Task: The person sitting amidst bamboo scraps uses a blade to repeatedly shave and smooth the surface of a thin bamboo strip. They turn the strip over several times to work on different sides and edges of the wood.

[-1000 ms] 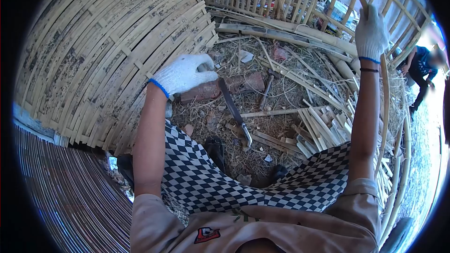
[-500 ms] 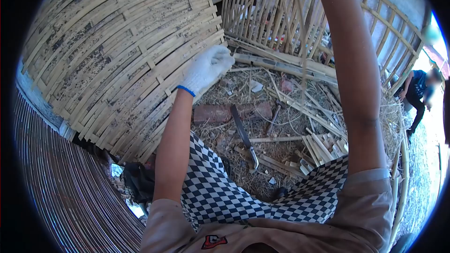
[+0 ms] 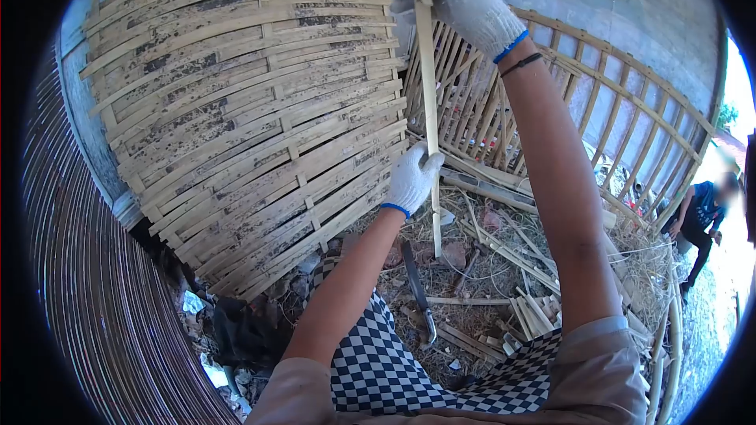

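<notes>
Beside the woven bamboo panel (image 3: pixel 260 110), gloved left (image 3: pixel 413 179) and right (image 3: pixel 466 1) hands grip an upright bamboo strip (image 3: pixel 428 79), the right hand higher.

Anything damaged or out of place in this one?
Two things: the woven bamboo panel has dark blotches across its slats, perhaps mold or weathering, and a machete lies unsheathed near the checkered trousers, a risky spot for an exposed blade.

The one camera sits on the person's head, looking forward and down past both arms, with the hands (image 3: pixel 411 181) close and the ground (image 3: pixel 472 330) and slatted fence (image 3: pixel 630 94) farther off
</notes>
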`<control>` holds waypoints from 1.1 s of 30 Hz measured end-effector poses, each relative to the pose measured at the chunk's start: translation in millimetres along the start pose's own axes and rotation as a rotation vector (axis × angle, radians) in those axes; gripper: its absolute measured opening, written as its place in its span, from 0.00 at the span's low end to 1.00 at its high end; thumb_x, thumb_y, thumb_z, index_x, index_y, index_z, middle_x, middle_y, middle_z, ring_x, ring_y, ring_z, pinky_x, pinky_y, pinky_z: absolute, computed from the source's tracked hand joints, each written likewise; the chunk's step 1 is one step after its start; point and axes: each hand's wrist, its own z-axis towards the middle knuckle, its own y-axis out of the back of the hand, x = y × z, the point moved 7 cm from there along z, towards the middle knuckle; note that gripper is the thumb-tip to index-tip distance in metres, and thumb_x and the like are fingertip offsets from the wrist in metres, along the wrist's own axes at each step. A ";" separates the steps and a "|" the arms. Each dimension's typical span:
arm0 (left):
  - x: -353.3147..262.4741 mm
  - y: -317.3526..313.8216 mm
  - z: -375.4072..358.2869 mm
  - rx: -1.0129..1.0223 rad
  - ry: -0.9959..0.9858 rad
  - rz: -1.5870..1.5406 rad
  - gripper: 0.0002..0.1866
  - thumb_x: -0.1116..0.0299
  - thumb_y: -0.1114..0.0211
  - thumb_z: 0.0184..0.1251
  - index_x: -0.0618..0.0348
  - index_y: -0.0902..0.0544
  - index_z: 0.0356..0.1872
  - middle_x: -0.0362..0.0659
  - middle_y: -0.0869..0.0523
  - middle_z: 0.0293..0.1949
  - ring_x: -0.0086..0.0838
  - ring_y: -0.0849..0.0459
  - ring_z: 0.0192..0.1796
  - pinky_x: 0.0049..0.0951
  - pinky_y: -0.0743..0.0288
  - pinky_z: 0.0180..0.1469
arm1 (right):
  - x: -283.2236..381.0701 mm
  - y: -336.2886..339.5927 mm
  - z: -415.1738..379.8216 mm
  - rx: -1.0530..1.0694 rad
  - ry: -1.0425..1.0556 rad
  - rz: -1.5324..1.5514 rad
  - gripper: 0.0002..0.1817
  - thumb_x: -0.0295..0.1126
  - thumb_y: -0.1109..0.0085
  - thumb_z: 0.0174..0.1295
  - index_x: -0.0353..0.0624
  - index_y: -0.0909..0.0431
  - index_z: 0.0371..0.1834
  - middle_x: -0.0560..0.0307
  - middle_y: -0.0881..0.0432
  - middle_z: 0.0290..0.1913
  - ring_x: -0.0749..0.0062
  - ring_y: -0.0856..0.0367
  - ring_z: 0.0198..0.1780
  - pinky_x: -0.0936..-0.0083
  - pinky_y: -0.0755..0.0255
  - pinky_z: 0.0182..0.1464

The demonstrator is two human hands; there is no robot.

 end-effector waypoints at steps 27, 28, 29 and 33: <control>4.9 12.8 11.8 -0.237 -0.133 0.199 0.09 0.66 0.32 0.72 0.60 0.16 0.44 0.56 0.12 0.31 0.52 0.12 0.36 0.46 0.19 0.40 | 12.0 11.1 -14.5 -0.533 0.292 -1.248 0.17 0.48 0.35 0.70 0.45 0.16 0.36 0.52 0.16 0.27 0.58 0.15 0.32 0.61 0.23 0.37; 3.4 9.6 10.6 -0.238 -0.146 0.193 0.09 0.65 0.31 0.71 0.60 0.17 0.44 0.56 0.13 0.31 0.53 0.13 0.36 0.47 0.20 0.40 | 15.1 6.8 -21.0 -0.576 0.357 -1.359 0.16 0.48 0.35 0.70 0.45 0.16 0.36 0.52 0.16 0.27 0.56 0.15 0.32 0.60 0.23 0.37; 2.3 5.4 7.8 -0.238 -0.148 0.248 0.10 0.65 0.31 0.71 0.60 0.17 0.44 0.55 0.13 0.31 0.52 0.12 0.35 0.48 0.20 0.41 | 16.5 1.3 -30.1 -0.619 0.424 -1.470 0.16 0.48 0.35 0.70 0.46 0.17 0.36 0.51 0.16 0.27 0.53 0.14 0.33 0.59 0.23 0.36; -23.2 9.9 3.8 0.037 -0.057 0.000 0.20 0.60 0.27 0.70 0.63 0.18 0.54 0.49 0.12 0.45 0.37 0.12 0.49 0.39 0.20 0.55 | 29.3 -12.5 -49.6 -0.674 0.527 -1.560 0.14 0.47 0.35 0.71 0.48 0.17 0.37 0.51 0.17 0.26 0.51 0.14 0.32 0.59 0.22 0.35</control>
